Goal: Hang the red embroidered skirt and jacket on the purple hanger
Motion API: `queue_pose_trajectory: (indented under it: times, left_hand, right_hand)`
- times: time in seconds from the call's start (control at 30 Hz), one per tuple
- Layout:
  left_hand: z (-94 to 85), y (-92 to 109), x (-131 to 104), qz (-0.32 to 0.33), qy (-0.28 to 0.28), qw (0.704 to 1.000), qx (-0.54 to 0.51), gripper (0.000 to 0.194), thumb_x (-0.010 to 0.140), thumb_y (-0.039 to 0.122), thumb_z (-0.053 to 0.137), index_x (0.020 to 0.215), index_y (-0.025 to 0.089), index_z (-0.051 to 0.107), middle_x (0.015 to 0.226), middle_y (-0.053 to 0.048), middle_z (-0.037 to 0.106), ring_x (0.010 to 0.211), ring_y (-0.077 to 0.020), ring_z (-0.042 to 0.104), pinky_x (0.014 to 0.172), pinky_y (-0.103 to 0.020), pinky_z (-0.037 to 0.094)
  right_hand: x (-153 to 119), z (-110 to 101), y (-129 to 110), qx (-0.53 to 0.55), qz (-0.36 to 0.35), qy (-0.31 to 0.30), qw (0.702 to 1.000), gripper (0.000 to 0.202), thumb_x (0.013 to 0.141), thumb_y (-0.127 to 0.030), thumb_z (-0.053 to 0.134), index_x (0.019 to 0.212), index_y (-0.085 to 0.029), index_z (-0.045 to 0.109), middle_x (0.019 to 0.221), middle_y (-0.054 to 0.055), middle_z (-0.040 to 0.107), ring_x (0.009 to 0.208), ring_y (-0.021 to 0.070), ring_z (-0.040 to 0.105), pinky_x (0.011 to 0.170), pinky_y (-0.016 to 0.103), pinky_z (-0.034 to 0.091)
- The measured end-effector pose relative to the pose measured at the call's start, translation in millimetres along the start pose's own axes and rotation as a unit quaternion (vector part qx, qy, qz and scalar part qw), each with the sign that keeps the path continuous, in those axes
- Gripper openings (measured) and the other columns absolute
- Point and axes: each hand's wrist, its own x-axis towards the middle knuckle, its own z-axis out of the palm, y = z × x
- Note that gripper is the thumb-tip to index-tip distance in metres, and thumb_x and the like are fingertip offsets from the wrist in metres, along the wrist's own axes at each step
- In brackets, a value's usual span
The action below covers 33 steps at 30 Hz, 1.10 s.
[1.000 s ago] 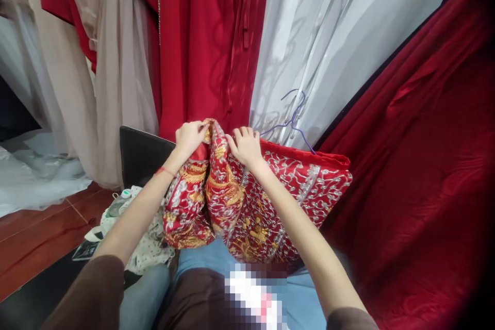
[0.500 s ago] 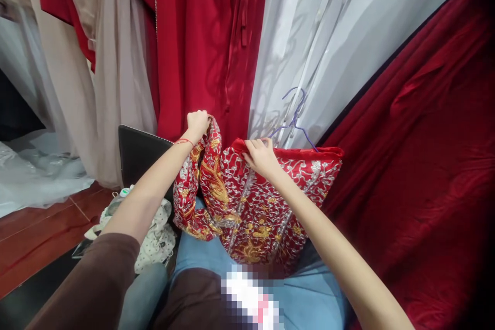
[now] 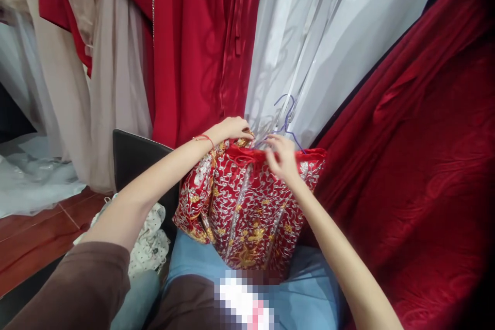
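The reddish-brown tiled floor [image 3: 40,224] is carrying translucent white sheeting [image 3: 34,180]; the blue-clothed lap [image 3: 193,258] is supporting a red, silver-and-gold-embroidered fabric garment [image 3: 257,206].

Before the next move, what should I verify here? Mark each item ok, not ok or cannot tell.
1. Grip of the left hand on the embroidered red garment: ok, fingers at its gathered edge.
2. Grip of the right hand on the plain red band: cannot tell, fingers blurred.
3. Garment spread flat: not ok, bunched on the left.
4. Hook of the purple hanger uncovered: ok, it shows above the band.
5. Hanger fastened to the garment: cannot tell, its lower part is partly hidden.
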Motion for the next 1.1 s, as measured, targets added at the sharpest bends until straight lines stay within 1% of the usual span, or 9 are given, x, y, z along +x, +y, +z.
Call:
queue_pose_trajectory:
  times: [0.07, 0.1, 0.13, 0.27, 0.37, 0.53, 0.7, 0.83, 1.1]
  left_hand:
    - [-5.0, 7.4, -0.6, 0.015, -0.01, 1.0, 0.015, 0.052, 0.09, 0.063, 0.049, 0.104, 0.02, 0.075, 0.103, -0.01, 0.075, 0.092, -0.0221, 0.068, 0.07, -0.027, 0.042]
    - [-7.3, 8.2, -0.8, 0.009, -0.003, 1.0, 0.029, 0.053, 0.091, 0.062, 0.047, 0.103, 0.019, 0.075, 0.102, -0.011, 0.075, 0.092, -0.0221, 0.068, 0.07, -0.026, 0.042]
    - [-9.3, 7.8, -0.7, -0.002, 0.008, 0.999, 0.044, 0.052, 0.092, 0.061, 0.047, 0.104, 0.019, 0.075, 0.102, -0.011, 0.075, 0.093, -0.0226, 0.068, 0.071, -0.027, 0.041]
    - [-17.6, 3.6, 7.4, -0.071, 0.072, 0.992, 0.073, 0.049, 0.094, 0.054, 0.047, 0.107, 0.016, 0.075, 0.105, -0.016, 0.073, 0.098, -0.027, 0.068, 0.075, -0.029, 0.041]
    - [-24.1, 3.8, 20.6, -0.135, 0.125, 0.981, 0.068, 0.048, 0.095, 0.048, 0.047, 0.111, 0.011, 0.073, 0.107, -0.02, 0.072, 0.101, -0.0293, 0.067, 0.079, -0.031, 0.042]
    - [-20.3, 12.9, 41.0, -0.093, 0.062, 0.992, 0.056, 0.059, 0.083, 0.064, 0.057, 0.107, 0.014, 0.075, 0.104, -0.017, 0.072, 0.1, -0.0294, 0.065, 0.08, -0.03, 0.043]
    - [-9.5, 24.7, 48.3, -0.034, -0.023, 0.999, -0.009, 0.066, 0.082, 0.071, 0.045, 0.09, 0.013, 0.076, 0.087, -0.013, 0.072, 0.082, -0.0252, 0.066, 0.071, -0.031, 0.042]
    - [-4.6, 23.2, 46.3, -0.031, -0.035, 0.985, -0.165, 0.066, 0.079, 0.074, 0.049, 0.083, 0.013, 0.073, 0.079, -0.009, 0.07, 0.065, -0.0184, 0.06, 0.061, -0.029, 0.041]
    - [6.7, 26.0, 36.8, -0.142, -0.017, 0.952, -0.272, 0.073, 0.078, 0.077, 0.05, 0.097, 0.012, 0.075, 0.107, -0.013, 0.074, 0.089, -0.0257, 0.07, 0.067, -0.028, 0.05]
  right_hand:
    - [-2.5, -21.8, 38.0, -0.037, 0.13, 0.121, 0.983, 0.031, 0.093, -0.025, 0.04, 0.11, -0.018, 0.064, 0.116, 0.015, 0.066, 0.114, 0.0275, 0.06, 0.1, 0.045, 0.043]
    - [-2.9, -33.3, 59.4, -0.051, 0.183, 0.128, 0.973, 0.032, 0.091, -0.024, 0.04, 0.109, -0.016, 0.065, 0.112, 0.015, 0.068, 0.108, 0.0267, 0.062, 0.096, 0.043, 0.046]
    - [-2.4, -43.8, 80.2, -0.056, 0.233, 0.092, 0.967, 0.03, 0.088, -0.024, 0.042, 0.106, -0.015, 0.066, 0.104, 0.014, 0.07, 0.099, 0.0255, 0.065, 0.091, 0.04, 0.048]
    - [13.1, -65.8, 126.6, -0.034, 0.337, -0.267, 0.902, 0.023, 0.073, -0.038, 0.068, 0.078, -0.016, 0.072, 0.076, 0.008, 0.072, 0.078, 0.024, 0.065, 0.077, 0.033, 0.049]
    - [32.2, -59.8, 109.7, 0.082, 0.288, -0.412, 0.86, 0.046, 0.065, -0.061, 0.074, 0.077, -0.017, 0.074, 0.078, 0.005, 0.072, 0.078, 0.0222, 0.063, 0.075, 0.03, 0.048]
    - [46.2, -42.5, 69.4, 0.171, 0.231, -0.434, 0.854, 0.07, 0.066, -0.082, 0.06, 0.081, -0.015, 0.074, 0.079, 0.004, 0.071, 0.074, 0.0194, 0.059, 0.073, 0.029, 0.047]
    - [41.2, -38.9, 76.8, 0.159, 0.286, -0.437, 0.838, 0.068, 0.065, -0.081, 0.063, 0.08, -0.016, 0.076, 0.079, 0.005, 0.073, 0.072, 0.0201, 0.062, 0.074, 0.031, 0.05]
    - [43.1, -33.1, 82.2, 0.212, 0.317, -0.477, 0.792, 0.053, 0.065, -0.07, 0.073, 0.089, -0.023, 0.077, 0.092, 0.002, 0.076, 0.083, 0.0217, 0.067, 0.084, 0.03, 0.053]
    - [43.1, -24.8, 80.4, 0.276, 0.343, -0.46, 0.771, 0.045, 0.066, -0.062, 0.076, 0.084, -0.021, 0.076, 0.081, 0.003, 0.075, 0.078, 0.0212, 0.066, 0.084, 0.034, 0.053]
